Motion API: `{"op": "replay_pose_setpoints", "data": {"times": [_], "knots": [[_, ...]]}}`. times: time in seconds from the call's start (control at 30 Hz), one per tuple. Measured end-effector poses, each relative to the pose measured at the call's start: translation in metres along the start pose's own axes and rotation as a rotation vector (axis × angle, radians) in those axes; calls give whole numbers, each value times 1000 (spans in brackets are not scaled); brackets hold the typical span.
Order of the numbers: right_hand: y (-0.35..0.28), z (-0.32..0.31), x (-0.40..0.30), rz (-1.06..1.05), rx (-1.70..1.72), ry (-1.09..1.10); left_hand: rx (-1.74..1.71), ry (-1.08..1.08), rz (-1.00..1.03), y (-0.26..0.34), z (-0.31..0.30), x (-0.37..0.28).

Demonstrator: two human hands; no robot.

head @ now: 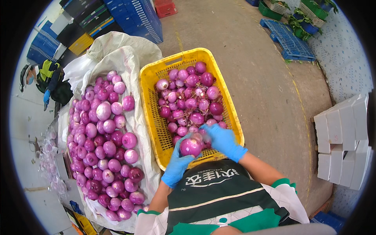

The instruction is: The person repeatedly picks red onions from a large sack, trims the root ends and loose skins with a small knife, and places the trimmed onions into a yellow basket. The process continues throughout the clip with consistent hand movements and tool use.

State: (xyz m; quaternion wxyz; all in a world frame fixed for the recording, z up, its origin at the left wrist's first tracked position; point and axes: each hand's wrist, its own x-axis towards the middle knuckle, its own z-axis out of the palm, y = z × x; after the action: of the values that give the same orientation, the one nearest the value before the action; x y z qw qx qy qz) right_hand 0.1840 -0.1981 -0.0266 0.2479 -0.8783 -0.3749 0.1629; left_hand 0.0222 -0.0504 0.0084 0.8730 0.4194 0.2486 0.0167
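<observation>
My left hand (pixel 178 166), in a blue glove, holds a peeled-looking purple onion (pixel 190 147) above the near end of a yellow plastic crate (pixel 148 101). My right hand (pixel 225 142), gloved the same way, reaches in from the right; its fingers are blurred by motion beside the held onion. Whether they grip anything cannot be made out. Many red onions (pixel 196 118) fill the crate's bottom, with dry roots and skin scraps among them. To the left, a big heap of smooth, shiny onions (pixel 109 148) lies on a white woven sack (pixel 147 164).
Blue slatted crates (pixel 135 17) and a yellow crate (pixel 81 44) are stacked at the back left. A person (pixel 50 79) stands at the far left. On the right are a blue pallet (pixel 289 41) and white foam boxes (pixel 342 141). Bagged produce (pixel 50 164) lies left.
</observation>
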Motion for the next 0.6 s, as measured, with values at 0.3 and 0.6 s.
{"op": "replay_pose_setpoints", "data": {"times": [0.3, 0.6], "knots": [[-14, 12, 3, -2, 266, -100, 59, 103, 280, 27, -56, -20], [-67, 20, 13, -366, 113, -37, -514, 179, 308, 67, -118, -75]]}}
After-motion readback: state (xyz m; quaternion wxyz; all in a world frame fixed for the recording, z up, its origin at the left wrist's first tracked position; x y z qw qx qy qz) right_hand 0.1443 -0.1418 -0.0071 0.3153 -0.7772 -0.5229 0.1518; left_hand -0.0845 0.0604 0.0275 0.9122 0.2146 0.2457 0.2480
